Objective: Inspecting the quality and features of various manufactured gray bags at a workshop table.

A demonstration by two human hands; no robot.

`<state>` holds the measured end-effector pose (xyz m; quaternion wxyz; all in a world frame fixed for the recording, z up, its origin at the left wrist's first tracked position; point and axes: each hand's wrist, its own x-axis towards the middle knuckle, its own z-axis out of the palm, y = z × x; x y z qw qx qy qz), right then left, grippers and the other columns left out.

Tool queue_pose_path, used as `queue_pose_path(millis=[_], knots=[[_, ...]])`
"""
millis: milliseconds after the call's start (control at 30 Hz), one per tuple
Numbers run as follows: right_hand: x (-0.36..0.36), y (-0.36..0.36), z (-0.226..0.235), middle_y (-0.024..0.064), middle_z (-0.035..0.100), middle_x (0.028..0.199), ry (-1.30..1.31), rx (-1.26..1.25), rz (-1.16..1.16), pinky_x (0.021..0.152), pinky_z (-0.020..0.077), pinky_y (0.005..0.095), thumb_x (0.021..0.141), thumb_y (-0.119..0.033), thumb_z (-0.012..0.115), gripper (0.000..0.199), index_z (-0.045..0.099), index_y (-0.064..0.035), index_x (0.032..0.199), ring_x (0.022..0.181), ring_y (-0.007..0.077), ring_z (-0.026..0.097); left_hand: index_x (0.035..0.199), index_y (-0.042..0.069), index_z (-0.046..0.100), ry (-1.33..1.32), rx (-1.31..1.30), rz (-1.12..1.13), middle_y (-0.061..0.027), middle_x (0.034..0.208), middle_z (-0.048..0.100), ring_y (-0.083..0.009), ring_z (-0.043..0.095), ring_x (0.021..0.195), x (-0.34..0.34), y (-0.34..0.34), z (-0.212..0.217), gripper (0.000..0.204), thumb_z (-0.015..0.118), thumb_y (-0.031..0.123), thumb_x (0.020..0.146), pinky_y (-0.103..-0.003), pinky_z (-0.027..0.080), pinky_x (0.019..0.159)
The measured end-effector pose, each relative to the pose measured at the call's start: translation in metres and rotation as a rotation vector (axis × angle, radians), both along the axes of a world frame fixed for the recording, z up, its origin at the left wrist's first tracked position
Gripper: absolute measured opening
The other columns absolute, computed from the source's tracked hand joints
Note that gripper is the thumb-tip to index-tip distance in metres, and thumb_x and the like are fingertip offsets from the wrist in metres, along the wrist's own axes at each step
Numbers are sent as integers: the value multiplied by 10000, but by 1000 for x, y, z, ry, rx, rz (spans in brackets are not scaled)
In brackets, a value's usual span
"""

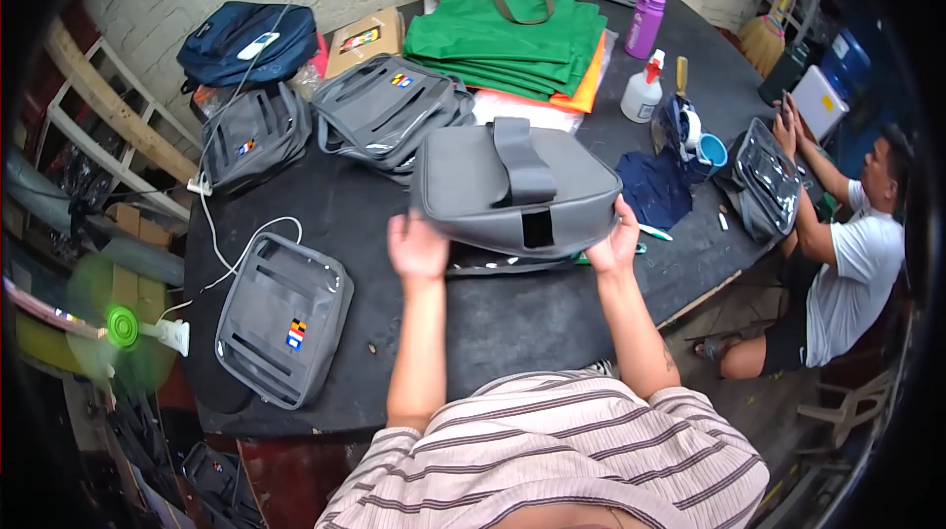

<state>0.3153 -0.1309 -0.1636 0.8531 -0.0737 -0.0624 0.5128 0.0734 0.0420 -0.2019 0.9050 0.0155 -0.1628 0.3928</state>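
A grey box-shaped bag (pixel 572 224) with a wide top strap is tilted above the black table in front of me. My right hand (pixel 616 241) grips its lower right corner, thumb up along the side and fingers beneath. At the lower left corner, my left hand (pixel 419 248) supports it, thumb out to the side and fingers partly hidden under the bag. A black opening or patch shows on the near face. Below it lies a dark, glossy piece (pixel 493 263), mostly covered. To the left, another grey bag (pixel 266 322) with a colourful flag patch lies flat.
More grey bags (pixel 389 110) and a navy backpack (pixel 246 41) stand behind. Folded green bags (pixel 503 36), a spray bottle (pixel 642 91) and a purple bottle (pixel 645 22) are farther back. A fan (pixel 123 327) is at left. A co-worker (pixel 847 243) handles a bag at right.
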Motion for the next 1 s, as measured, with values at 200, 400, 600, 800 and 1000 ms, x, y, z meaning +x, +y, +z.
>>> queue_pose_path(millis=[200, 400, 600, 800, 1000], knots=[[-2, 7, -12, 131, 562, 1242, -31, 272, 65, 1007, 378, 445, 856, -425, 571, 582, 507, -25, 1274, 1159, 297, 510, 1339, -18, 393, 550, 171, 70, -160, 1325, 489, -292, 470, 1221, -41, -14, 35, 555, 498, 356, 942, -432, 358, 1040], [24, 17, -48, 172, 635, 1096, -94, 248, 191, 936, 459, 428, 823, -242, 550, 414, 579, 37, 1128, 1004, 307, 613, 1307, -23, 425, 601, 200, 80, -160, 1254, 548, -286, 541, 1145, -76, 13, 63, 457, 534, 221, 937, -421, 431, 982], [6, 23, -26, 204, 590, 1173, -91, 286, 199, 979, 421, 432, 849, -249, 501, 467, 527, 58, 1200, 1093, 319, 568, 1297, -21, 428, 603, 216, 146, -145, 1217, 568, -258, 571, 1101, -81, 11, 82, 420, 551, 108, 917, -397, 450, 965], [3, 31, -11, 171, 568, 1223, -97, 273, 175, 992, 404, 414, 958, -320, 422, 455, 507, 26, 1242, 1126, 298, 545, 1269, -38, 447, 757, 92, 256, -156, 1216, 570, -267, 558, 1121, -87, 8, 85, 409, 566, 100, 902, -411, 430, 982], [4, 49, -12, 178, 524, 1280, 22, 379, 282, 1022, 386, 415, 994, -246, 354, 409, 469, 38, 1266, 1171, 293, 510, 1269, -80, 425, 228, -226, 138, -205, 1269, 524, -318, 481, 1198, -61, -16, 110, 552, 585, 293, 894, -442, 332, 1060]])
